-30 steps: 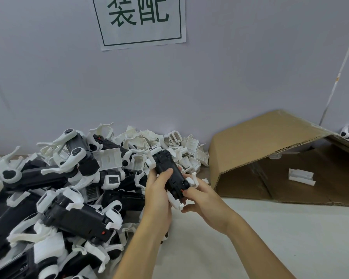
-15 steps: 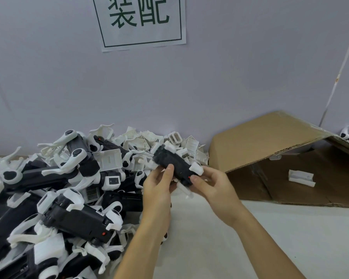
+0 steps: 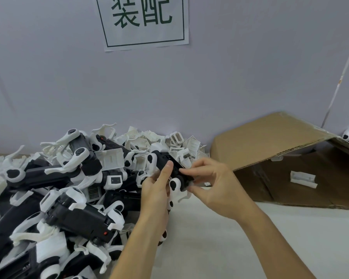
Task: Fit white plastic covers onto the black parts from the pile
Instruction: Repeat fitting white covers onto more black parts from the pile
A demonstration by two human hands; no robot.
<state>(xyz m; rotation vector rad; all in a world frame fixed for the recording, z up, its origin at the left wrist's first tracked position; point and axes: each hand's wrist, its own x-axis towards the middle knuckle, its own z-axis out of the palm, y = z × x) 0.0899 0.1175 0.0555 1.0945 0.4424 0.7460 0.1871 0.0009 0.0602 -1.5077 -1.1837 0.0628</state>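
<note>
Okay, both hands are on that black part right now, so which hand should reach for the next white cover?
Probably the right hand. It only pinches the black part at the near end, while the left hand wraps round its body and steadies it. Loose white covers lie just behind both hands.

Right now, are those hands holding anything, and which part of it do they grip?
Yes, both hold one black part. The left hand grips its middle with the thumb across the top; the right hand pinches its near end.
</note>
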